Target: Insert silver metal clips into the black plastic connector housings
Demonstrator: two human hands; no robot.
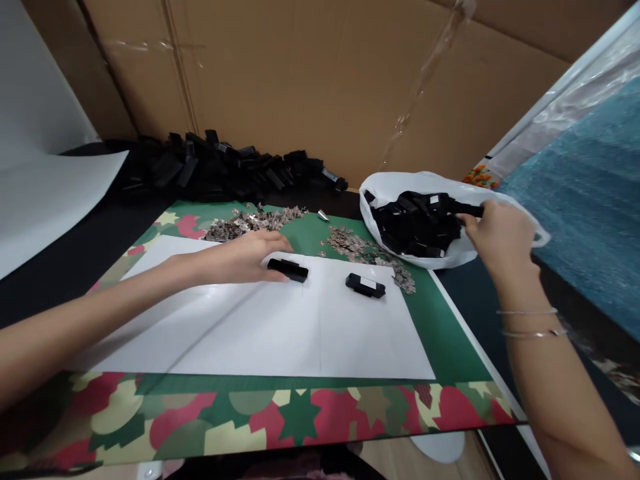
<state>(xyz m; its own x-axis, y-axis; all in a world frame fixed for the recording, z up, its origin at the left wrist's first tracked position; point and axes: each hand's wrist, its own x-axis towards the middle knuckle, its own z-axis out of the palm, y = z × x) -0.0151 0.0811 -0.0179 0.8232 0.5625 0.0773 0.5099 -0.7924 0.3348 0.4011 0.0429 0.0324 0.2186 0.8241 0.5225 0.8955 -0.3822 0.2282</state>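
Note:
On the white sheet (240, 333), my left hand (245, 257) rests beside an oblong black plastic piece (287, 269). Its thumb is at the piece's left end; the other fingers stretch out behind, with white paper showing between. A second black piece with a white label (365, 285) lies on the sheet to the right. Over a white plastic bag (393, 181) full of similar black pieces (415, 223), my right hand (500, 237) is closed on a dark, long black piece (467, 209). Its fingertips are partly hidden.
A heap of black pieces (225, 167) lines the back against a cardboard wall (300, 87). Small metallic parts (245, 223) lie in piles behind the sheet, near a silver cone (323, 215). Patterned green paper (450, 333) lies beneath. Blue wrap (590, 200) stands right.

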